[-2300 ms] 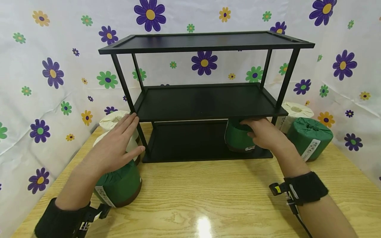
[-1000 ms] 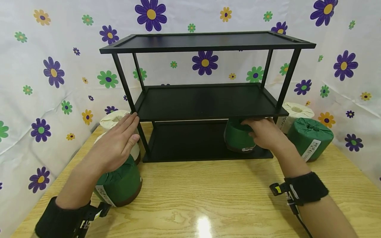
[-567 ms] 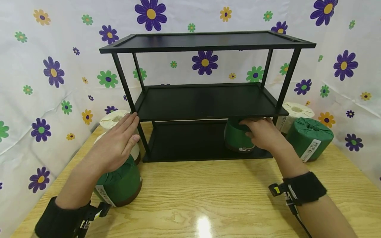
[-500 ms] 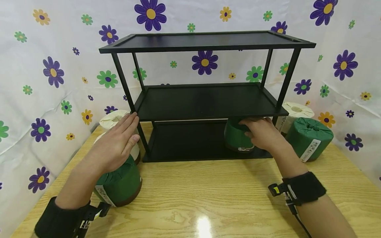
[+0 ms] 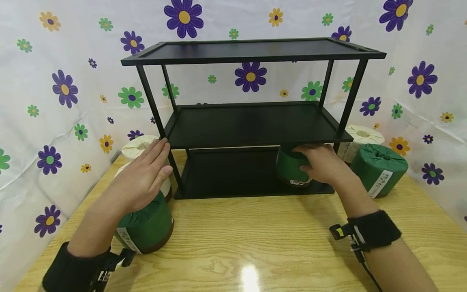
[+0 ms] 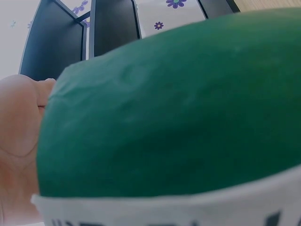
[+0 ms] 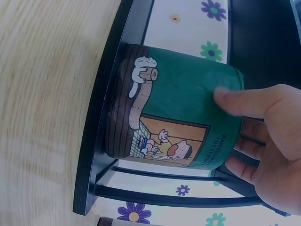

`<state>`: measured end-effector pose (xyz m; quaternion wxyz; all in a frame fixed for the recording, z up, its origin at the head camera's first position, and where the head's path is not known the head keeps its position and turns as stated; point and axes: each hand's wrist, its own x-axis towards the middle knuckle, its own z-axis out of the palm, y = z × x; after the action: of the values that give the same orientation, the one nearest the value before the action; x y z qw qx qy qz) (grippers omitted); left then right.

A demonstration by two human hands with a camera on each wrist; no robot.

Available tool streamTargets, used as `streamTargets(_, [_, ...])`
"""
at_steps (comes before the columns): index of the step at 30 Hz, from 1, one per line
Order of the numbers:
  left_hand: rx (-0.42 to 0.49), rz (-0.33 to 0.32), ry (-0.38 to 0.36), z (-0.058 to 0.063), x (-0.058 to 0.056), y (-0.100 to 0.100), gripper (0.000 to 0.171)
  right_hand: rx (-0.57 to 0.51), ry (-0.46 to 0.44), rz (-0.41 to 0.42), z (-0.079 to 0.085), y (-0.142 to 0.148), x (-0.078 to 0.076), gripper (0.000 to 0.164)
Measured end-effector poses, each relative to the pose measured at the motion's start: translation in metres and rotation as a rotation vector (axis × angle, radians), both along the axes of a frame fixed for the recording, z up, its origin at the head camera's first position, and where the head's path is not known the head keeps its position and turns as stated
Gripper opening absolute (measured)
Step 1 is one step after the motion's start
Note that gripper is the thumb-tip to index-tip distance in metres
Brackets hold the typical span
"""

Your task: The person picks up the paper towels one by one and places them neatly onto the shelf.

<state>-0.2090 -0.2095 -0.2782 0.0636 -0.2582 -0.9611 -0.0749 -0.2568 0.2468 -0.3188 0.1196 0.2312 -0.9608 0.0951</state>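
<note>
I watch the right hand point(image 5: 322, 164) pinching the green paper-wrapped cylindrical roll point(image 5: 291, 166), just turned slightly on the bottom shelf point(image 5: 230, 172), apparently refining its facing, while the left hand point(image 5: 136, 182), straight-fingered, empty, touches the slim black rack post point(image 5: 151, 99).

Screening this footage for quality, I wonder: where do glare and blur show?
Head view: white glare on the tabletop, bottom middle; right wrist view: blurred tip on one of the right hand's fingers; left wrist view: the near green roll looks soft.
</note>
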Motion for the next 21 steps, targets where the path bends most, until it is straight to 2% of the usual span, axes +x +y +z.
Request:
streamTargets(6, [-0.010, 0.000, 0.006, -0.0009, -0.0012, 0.0002, 0.066, -0.005, -0.011, 0.002, 0.0006, 0.0039, -0.0005, 0.052])
streamTargets(21, [-0.012, 0.007, -0.002, 0.0001, -0.0008, 0.0005, 0.066, 0.036, 0.005, -0.032, 0.0010, 0.0030, 0.0002, 0.047])
